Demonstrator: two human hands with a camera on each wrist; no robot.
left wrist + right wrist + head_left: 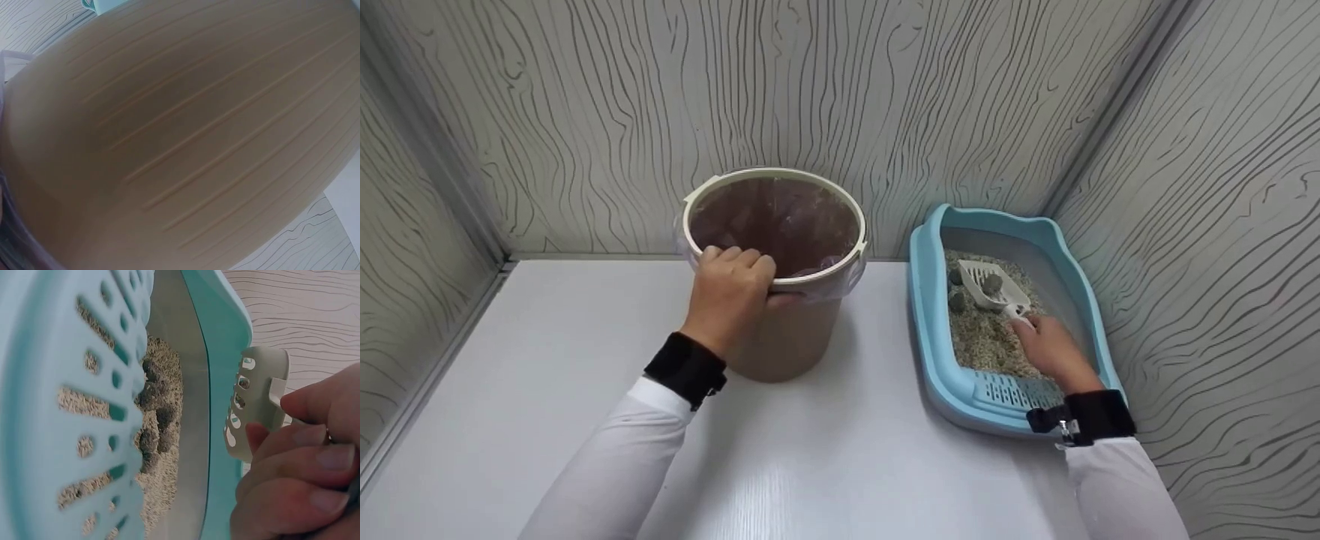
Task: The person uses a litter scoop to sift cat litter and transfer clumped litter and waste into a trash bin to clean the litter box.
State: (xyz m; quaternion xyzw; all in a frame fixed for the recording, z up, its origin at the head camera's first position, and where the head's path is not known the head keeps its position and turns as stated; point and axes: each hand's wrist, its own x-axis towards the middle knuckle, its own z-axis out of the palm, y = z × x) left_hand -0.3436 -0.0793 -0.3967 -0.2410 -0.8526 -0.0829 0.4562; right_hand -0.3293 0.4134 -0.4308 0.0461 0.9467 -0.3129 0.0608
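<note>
My left hand (731, 296) grips the near rim of a brown trash bin (787, 341) lined with a clear plastic bag (772, 217). The bin's ribbed side (197, 124) fills most of the left wrist view. On the right, my right hand (1050, 345) holds the handle of a white slotted litter scoop (976, 276) over a blue litter box (934, 337). A round grey clump (992, 284) lies in the scoop. Darker clumps (956, 301) sit beside it on the tan litter (990, 345); several clumps (149, 439) also show in the right wrist view.
Bin and litter box stand apart on a white tabletop (840, 457), both near the wood-grain back panel (810, 82). Another patterned panel (1222, 262) rises close to the box's right side. A slotted step (1012, 388) forms the box's front end.
</note>
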